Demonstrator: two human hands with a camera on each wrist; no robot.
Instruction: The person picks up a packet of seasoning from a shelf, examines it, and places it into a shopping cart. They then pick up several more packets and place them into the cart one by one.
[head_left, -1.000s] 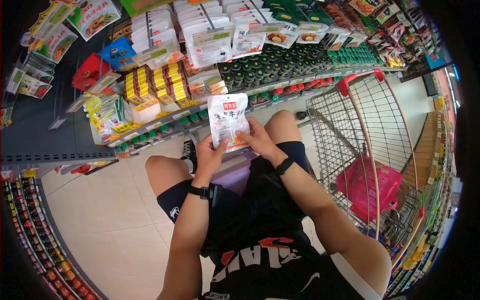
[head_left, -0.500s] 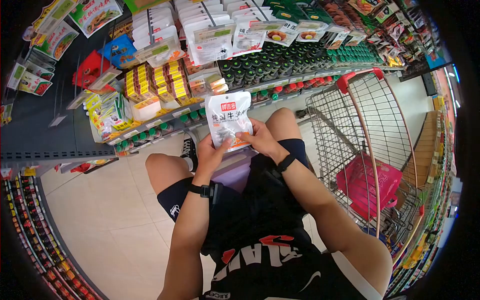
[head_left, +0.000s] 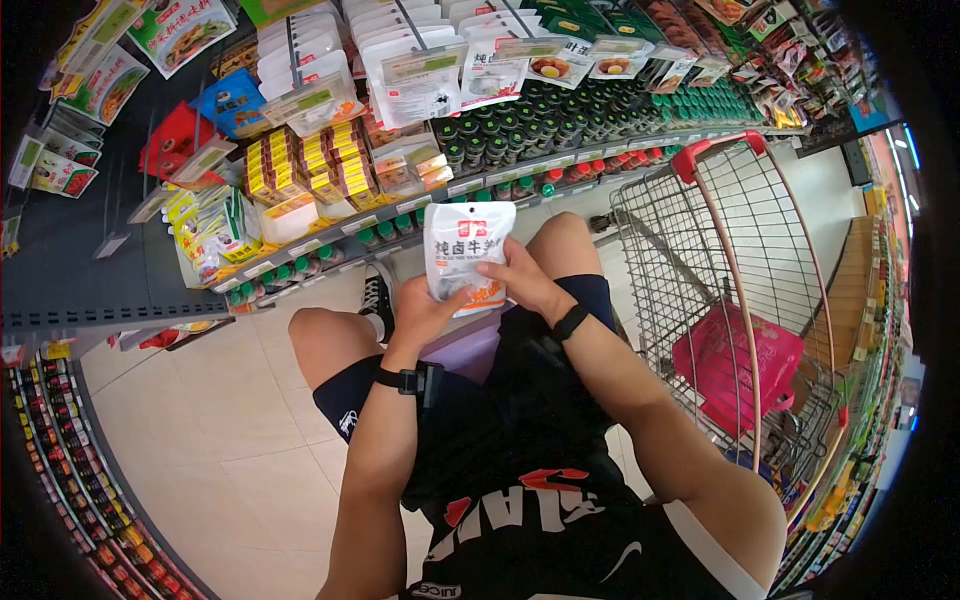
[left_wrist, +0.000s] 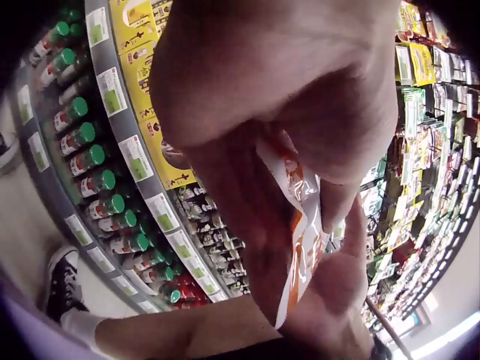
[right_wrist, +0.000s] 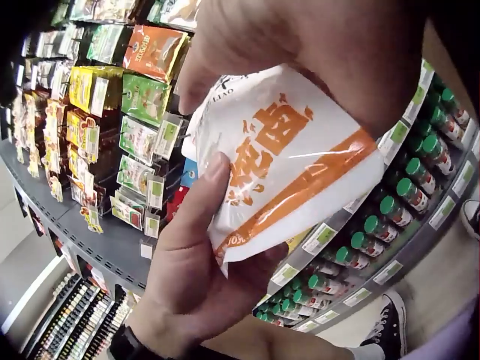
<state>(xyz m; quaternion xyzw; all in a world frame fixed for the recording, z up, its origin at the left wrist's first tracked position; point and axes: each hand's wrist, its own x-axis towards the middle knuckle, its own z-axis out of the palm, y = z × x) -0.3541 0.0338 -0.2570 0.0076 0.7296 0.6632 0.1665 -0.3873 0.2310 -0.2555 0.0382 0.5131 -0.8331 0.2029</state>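
A white seasoning pouch (head_left: 458,268) with a red label, dark lettering and an orange lower part stands tilted before the person's lap in the head view. The left hand (head_left: 426,310) grips its lower left side, thumb on the front. On the right edge, the right hand (head_left: 530,278) pinches it, thumb likewise across the front. Seen from the right wrist, the pouch (right_wrist: 292,161) shows large orange characters and an orange stripe, with the left thumb (right_wrist: 202,195) pressed on it. From the left wrist, only a narrow strip of the pouch shows between the hands.
Ahead, a shelf holds hanging white pouches (head_left: 410,85), yellow boxes (head_left: 275,170) and dark-lidded jars (head_left: 520,135). Green-capped bottles (right_wrist: 412,195) line a lower level. To the right stands a wire shopping cart (head_left: 690,250) with a pink bag (head_left: 735,370) in it.
Both hands keep their hold on the pouch. The pouch has shifted slightly right and down toward the lap in the head view, and its tilt has changed a little.
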